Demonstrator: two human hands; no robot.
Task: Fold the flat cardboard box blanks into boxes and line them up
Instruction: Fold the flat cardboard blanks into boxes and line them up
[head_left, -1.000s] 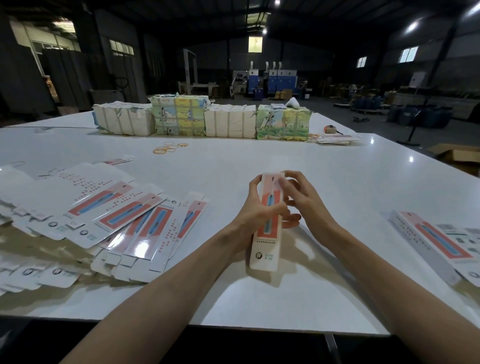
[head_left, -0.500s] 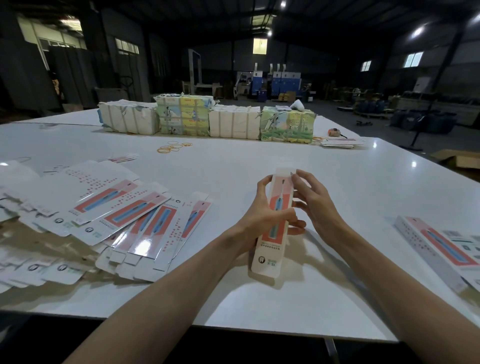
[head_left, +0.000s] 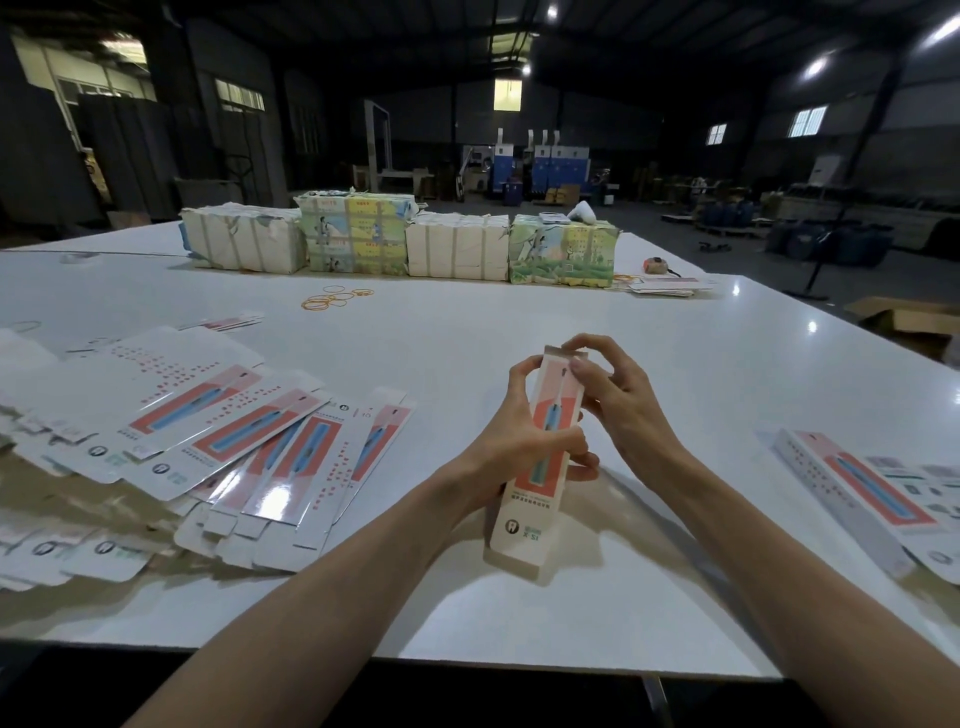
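White glossy tabletop (head_left: 467, 322), centre near: slim pink-and-white cardboard box (head_left: 540, 467), tilted upright. Left hand (head_left: 519, 441) gripping mid-body; right hand (head_left: 618, 405) fingers pinching far top flap. Flat blanks (head_left: 249, 441) fanned left.

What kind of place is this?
Probably a warehouse or packing workshop: a large white worktable, fanned flat box blanks, strapped bundles of packaging, and blue machines across a dim hall.
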